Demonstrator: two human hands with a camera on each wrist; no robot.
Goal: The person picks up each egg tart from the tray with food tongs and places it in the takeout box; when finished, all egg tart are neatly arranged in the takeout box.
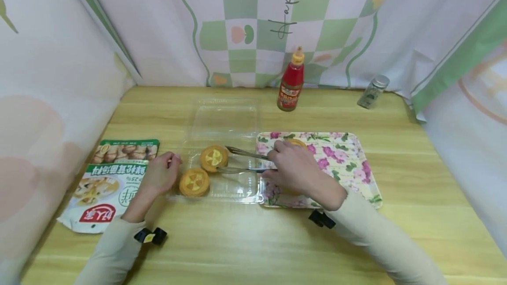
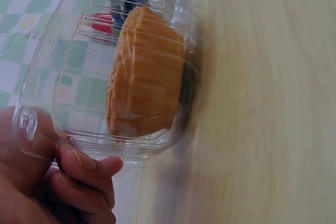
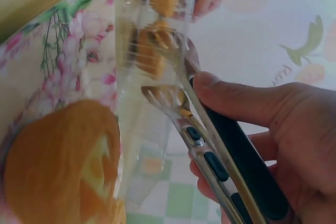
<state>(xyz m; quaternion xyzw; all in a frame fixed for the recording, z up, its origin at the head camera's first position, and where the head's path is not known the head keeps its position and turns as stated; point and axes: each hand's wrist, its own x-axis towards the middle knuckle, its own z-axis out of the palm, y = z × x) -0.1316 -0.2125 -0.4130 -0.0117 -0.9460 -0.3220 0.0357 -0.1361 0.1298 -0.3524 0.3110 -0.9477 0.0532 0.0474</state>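
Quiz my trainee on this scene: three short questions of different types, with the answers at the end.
1. What does the right hand hold?
2. True or false: the clear container lies open.
3. How many tarts sit in the clear container: A) one, B) two, C) four?

Key: 1. Tongs. 2. True. 3. B.
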